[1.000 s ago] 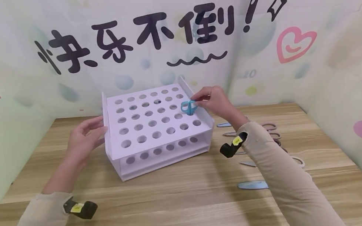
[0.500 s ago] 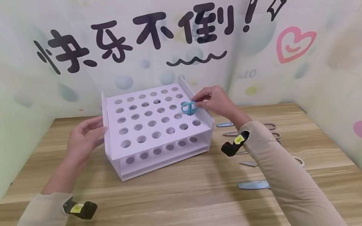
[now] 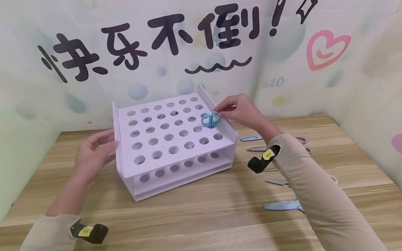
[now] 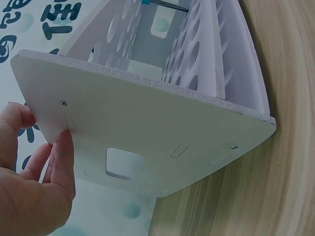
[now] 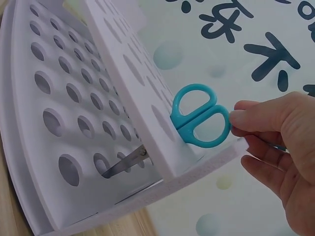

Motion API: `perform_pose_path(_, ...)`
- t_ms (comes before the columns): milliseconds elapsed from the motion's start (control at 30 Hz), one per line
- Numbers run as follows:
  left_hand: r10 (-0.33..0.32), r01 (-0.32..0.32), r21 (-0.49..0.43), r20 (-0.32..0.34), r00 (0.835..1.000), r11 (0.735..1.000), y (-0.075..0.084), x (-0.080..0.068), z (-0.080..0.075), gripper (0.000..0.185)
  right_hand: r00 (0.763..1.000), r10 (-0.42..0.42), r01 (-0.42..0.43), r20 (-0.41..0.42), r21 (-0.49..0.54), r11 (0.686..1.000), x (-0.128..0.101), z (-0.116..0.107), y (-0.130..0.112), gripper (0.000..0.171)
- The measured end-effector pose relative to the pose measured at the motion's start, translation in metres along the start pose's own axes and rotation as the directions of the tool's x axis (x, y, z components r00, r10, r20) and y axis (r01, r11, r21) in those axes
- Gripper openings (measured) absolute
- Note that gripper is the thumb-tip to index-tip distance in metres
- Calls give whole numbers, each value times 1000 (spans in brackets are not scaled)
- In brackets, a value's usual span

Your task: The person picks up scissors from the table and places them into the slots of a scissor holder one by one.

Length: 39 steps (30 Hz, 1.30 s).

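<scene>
Teal-handled scissors (image 3: 210, 120) stand in a right-side hole of the white two-tier rack (image 3: 168, 162). Their handle loops (image 5: 202, 115) rest above the top panel, while the metal blade (image 5: 125, 162) reaches down to a hole in the lower panel. At the outer edge of one loop are the thumb and index fingertips of my right hand (image 3: 240, 112); the whole loop shows, so they touch it at most. My left hand (image 3: 91, 156) rests its fingertips against the outside of the rack's left side panel (image 4: 138, 123), fingers loosely bent.
Several scissors lie in a column on the wooden table (image 3: 198, 233) to the right, partly behind my right forearm. Among them are light-blue scissors (image 3: 281, 206) nearest me. A printed cloth backdrop (image 3: 165, 75) rises behind the rack.
My right hand has shifted slightly right, uncovering more of the scissors' right loop. The scissors stay in their hole. My left hand and the rack look unmoved.
</scene>
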<state>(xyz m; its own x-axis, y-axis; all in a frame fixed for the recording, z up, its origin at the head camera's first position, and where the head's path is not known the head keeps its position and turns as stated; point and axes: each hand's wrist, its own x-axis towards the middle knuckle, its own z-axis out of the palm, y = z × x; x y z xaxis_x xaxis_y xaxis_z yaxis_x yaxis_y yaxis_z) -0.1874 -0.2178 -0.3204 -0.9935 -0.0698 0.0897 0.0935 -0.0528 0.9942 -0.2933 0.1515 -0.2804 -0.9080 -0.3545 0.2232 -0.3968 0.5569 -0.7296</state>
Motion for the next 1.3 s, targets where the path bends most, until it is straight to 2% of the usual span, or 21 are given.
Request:
perform_pose_path(433,-18,18,1,-9,1000,1000,1,0,2,33,1000,0,0,16,-40,999,-16,-24,-4,20)
perform_pose_path(767,-36,36,11,-15,999,999,0,0,-1,28,998,-56,57,15,-81,995,-40,-45,-1,19)
perform_pose_path(1033,-44,44,0,-12,999,999,-2,-2,-4,28,994,-67,77,83,-125,989,-60,-58,12,23)
perform_pose_path(1300,-39,40,44,-17,999,998,0,0,-2,33,998,-44,51,51,-153,987,-87,-69,25,23)
